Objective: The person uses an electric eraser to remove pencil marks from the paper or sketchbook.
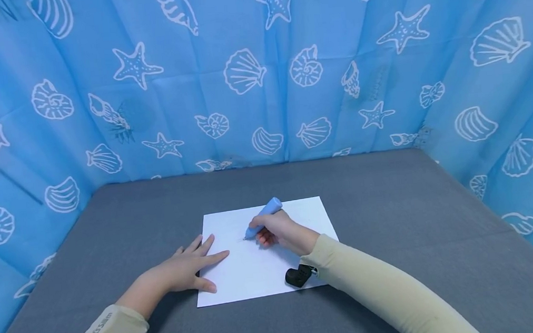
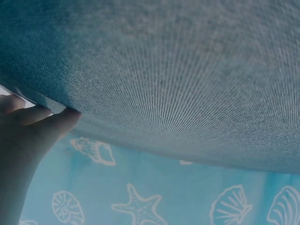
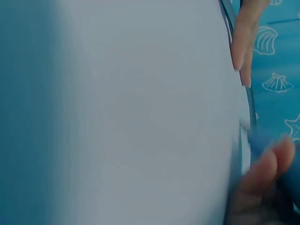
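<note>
A white sheet of paper [image 1: 242, 274] lies on the grey cloth-covered table. My right hand [image 1: 274, 228] grips a thick blue pen [image 1: 270, 207] over the paper's upper middle. The pen leans to the right, its narrow tip at the paper, where a faint mark shows. In the right wrist view, the blue pen [image 3: 265, 140] is blurred beside the curled fingers [image 3: 262, 173]. Spread across the sheet's left edge, my left hand [image 1: 185, 269] rests with straight fingers, partly on the paper and partly on the cloth. The left wrist view has only some fingers [image 2: 61, 123] at its left side.
A small black device [image 1: 298, 276] sits at the right wrist, over the paper's lower right. Grey cloth [image 1: 383, 198] surrounds the sheet. Blue curtains [image 1: 212, 92] with white shells and starfish hang behind and at both sides.
</note>
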A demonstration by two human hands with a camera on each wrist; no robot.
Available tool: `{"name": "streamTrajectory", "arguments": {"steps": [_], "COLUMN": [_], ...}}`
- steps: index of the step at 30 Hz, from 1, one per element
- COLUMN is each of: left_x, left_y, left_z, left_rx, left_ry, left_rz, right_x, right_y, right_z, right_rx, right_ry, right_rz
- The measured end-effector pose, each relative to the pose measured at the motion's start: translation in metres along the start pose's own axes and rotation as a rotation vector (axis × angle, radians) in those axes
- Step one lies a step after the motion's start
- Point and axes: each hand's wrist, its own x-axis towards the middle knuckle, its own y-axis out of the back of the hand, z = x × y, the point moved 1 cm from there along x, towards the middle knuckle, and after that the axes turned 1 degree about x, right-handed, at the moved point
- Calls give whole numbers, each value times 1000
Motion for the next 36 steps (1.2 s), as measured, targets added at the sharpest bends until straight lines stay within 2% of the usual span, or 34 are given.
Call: {"name": "streamTrajectory", "arguments": {"steps": [10,16,24,36], "left_x": [0,0,0,0], "left_y": [0,0,-1,-1], "left_z": [0,0,0,0], "left_rx": [-5,-4,-8,-4], "left_ry": [4,9,-5,-8], "left_rz": [2,-2,2,-1], "right_x": [-2,-2,0,-2], "right_y": [0,-2,-4,-3], "right_z": [-1,-1,2,0], "right_rx": [-9,11,44,-3], "right_ry": [-17,-7,20,-12], "right_rz": [-30,-6,67,15]}}
